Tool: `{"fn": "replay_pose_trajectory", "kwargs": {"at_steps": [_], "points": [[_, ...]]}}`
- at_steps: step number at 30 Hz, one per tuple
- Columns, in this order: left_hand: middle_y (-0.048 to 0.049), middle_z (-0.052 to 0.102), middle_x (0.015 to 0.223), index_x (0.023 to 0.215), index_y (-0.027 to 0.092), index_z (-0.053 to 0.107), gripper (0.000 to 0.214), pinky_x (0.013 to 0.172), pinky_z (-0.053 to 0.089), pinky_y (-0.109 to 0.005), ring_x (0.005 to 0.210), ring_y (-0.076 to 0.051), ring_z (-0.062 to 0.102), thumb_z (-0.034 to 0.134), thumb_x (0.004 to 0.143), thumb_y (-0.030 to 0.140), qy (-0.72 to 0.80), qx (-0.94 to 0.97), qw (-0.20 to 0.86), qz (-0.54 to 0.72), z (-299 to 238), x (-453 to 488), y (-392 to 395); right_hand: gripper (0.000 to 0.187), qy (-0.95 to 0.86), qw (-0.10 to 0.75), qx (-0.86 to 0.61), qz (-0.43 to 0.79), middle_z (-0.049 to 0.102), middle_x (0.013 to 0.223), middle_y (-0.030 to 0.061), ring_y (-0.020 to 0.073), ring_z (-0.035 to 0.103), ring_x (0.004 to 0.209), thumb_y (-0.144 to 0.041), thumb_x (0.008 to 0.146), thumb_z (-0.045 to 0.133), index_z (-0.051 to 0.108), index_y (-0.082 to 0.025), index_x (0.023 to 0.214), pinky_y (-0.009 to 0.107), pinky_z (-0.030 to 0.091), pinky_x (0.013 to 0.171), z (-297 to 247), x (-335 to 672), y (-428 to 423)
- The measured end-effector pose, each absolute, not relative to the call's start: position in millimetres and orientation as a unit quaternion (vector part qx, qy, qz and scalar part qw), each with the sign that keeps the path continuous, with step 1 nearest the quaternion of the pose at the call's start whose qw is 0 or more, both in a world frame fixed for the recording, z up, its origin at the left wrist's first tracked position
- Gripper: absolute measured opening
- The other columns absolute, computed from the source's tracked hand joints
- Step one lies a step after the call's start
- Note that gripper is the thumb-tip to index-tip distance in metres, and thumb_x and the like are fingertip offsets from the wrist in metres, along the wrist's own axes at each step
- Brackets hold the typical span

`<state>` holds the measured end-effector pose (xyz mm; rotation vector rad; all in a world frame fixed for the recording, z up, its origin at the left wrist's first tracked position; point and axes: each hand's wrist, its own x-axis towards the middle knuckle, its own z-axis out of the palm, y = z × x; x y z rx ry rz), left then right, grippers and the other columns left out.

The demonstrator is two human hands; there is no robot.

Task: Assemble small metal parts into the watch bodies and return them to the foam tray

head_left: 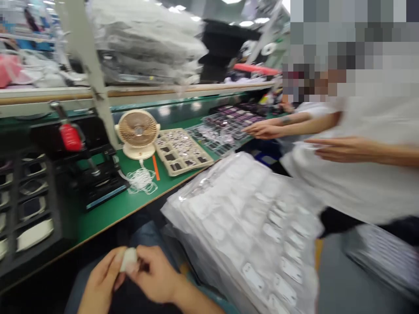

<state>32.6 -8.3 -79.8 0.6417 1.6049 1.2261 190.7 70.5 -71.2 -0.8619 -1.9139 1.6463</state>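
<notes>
My left hand [104,277] and my right hand [159,274] meet low in the view, over my lap. Between them is a small cream-white part [128,259], its ends covered by fingers; blur hides what kind it is. Both hands are closed on it, thumbs and fingers pinching. Left of the hands, a dark foam tray [15,235] carries several rounded frames and a cream case [35,234] of similar colour. Behind it stands a black press fixture [98,179] with a red-gripped lever [70,137].
On the green bench [144,194] are a beige fan [139,131], a coiled white cord [142,179], an orange strip [156,168] and a compartment tray [183,150]. A plastic-covered tray stack [242,209] stands right. Beyond it, a co-worker's hand [340,149] and another hand [262,129] reach in.
</notes>
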Motion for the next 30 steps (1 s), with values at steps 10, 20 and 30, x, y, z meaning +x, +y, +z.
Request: {"fn": "replay_pose_trajectory", "kwargs": {"at_steps": [10, 20, 30], "points": [[0.0037, 0.048, 0.064, 0.124, 0.012, 0.07, 0.046, 0.055, 0.029, -0.024, 0.057, -0.01, 0.038, 0.067, 0.098, 0.051, 0.474, 0.127, 0.64, 0.592, -45.4, 36.5, 7.5, 0.044, -0.301, 0.127, -0.346, 0.88, 0.038, 0.049, -0.0108, 0.0021, 0.017, 0.04, -0.056, 0.083, 0.074, 0.055, -0.018, 0.071, 0.022, 0.007, 0.043, -61.7, 176.0, 89.1], [-0.0101, 0.068, 0.121, 0.142, 0.032, 0.064, 0.043, 0.094, 0.058, -0.042, 0.108, -0.026, 0.068, 0.068, 0.099, 0.026, 0.659, 0.585, 0.177, 0.439, -66.1, 20.2, -17.9, 0.043, -0.247, 0.111, -0.358, 0.894, 0.03, 0.048, -0.0137, 0.0018, 0.013, 0.041, -0.054, 0.076, 0.076, 0.051, -0.02, 0.07, 0.021, 0.006, 0.043, -61.6, 174.9, 85.4], [-0.009, 0.073, 0.122, 0.142, 0.029, 0.064, 0.042, 0.097, 0.061, -0.035, 0.11, -0.024, 0.073, 0.051, 0.104, 0.017, 0.647, 0.64, 0.019, 0.415, -36.2, -2.4, 0.2, 0.052, -0.651, 0.349, -0.389, 0.551, 0.058, 0.056, 0.0045, 0.0251, 0.056, 0.055, -0.064, 0.097, 0.058, 0.06, -0.031, 0.056, 0.042, 0.047, 0.054, 21.6, 152.6, 127.4]]}}
